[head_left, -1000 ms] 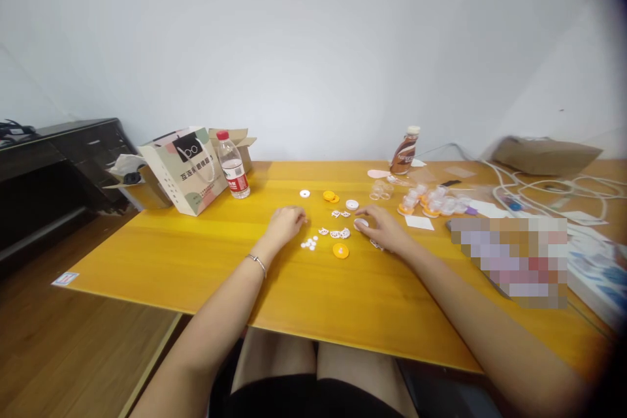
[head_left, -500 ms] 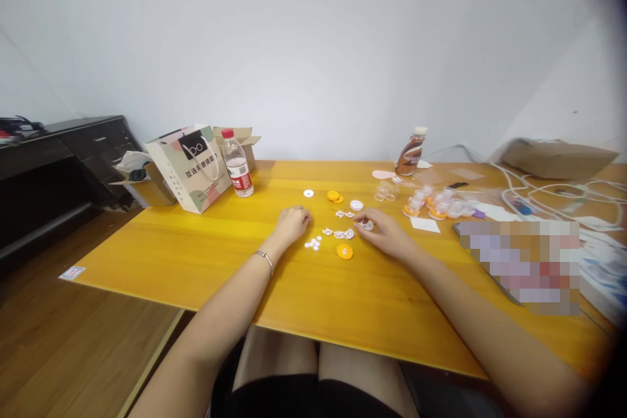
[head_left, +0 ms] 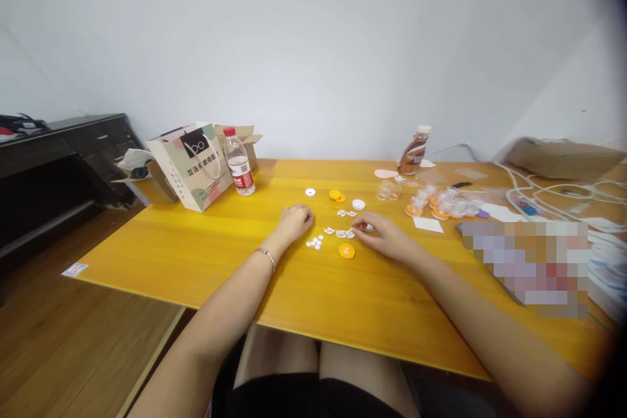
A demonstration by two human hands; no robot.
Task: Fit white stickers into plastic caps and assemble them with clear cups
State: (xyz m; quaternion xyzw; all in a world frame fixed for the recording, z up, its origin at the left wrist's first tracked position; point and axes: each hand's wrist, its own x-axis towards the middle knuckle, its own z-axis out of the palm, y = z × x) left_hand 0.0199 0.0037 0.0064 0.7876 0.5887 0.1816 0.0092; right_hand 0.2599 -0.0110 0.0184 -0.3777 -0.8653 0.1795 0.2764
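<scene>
My left hand [head_left: 295, 221] rests on the table with its fingers curled in, left of the small parts; what it holds, if anything, is hidden. Fingers slightly apart, my right hand [head_left: 379, 234] reaches the white toothed pieces [head_left: 345, 234] from the right, its fingertips at their edge. Below them lies an orange disc [head_left: 347, 251] with a white centre. Small white discs [head_left: 315, 243] are grouped near my left wrist. Farther back are a white ring [head_left: 310, 192], stacked orange discs [head_left: 336, 195] and a round white part [head_left: 358, 205].
A paper bag [head_left: 198, 176] and a red-capped water bottle [head_left: 240, 166] stand at the left. A brown bottle [head_left: 415, 151], clear-and-orange plastic parts [head_left: 448, 204], white cables [head_left: 519, 189] and a blurred-out flat object [head_left: 529, 264] are on the right.
The fingers of my right hand have shifted slightly down and toward the lower white pieces. My left hand stays in place. The whole view has shifted a little.
</scene>
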